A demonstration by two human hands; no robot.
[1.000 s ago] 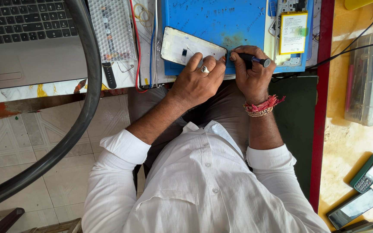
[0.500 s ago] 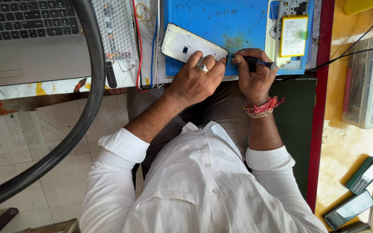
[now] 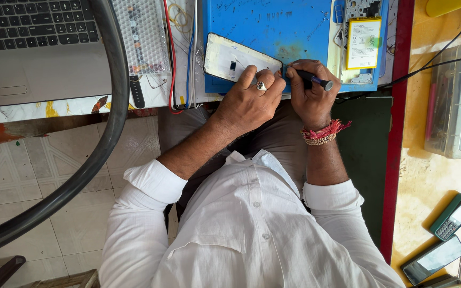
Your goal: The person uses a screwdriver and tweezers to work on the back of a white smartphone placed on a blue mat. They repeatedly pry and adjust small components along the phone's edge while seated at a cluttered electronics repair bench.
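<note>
My left hand (image 3: 252, 98), with a ring on one finger, presses down on the near end of an opened phone body (image 3: 233, 60). The phone lies face down on a blue work mat (image 3: 284, 24). My right hand (image 3: 311, 95) is closed around a dark pen-like tool (image 3: 316, 80), its tip hidden behind my fingers at the phone's right corner. The two hands touch each other at the mat's front edge. A red thread band sits on my right wrist.
A yellow-labelled battery (image 3: 363, 42) and phone parts lie at the mat's right. A laptop (image 3: 33, 48) stands at left, beside a clear parts tray (image 3: 141, 37) and red and blue wires (image 3: 172, 58). A thick black hose (image 3: 108, 133) curves across. Two phones (image 3: 453, 216) (image 3: 433, 260) lie at lower right.
Both hands stay on the phone's corner. The right hand has turned the tool slightly, and the view has shifted a little.
</note>
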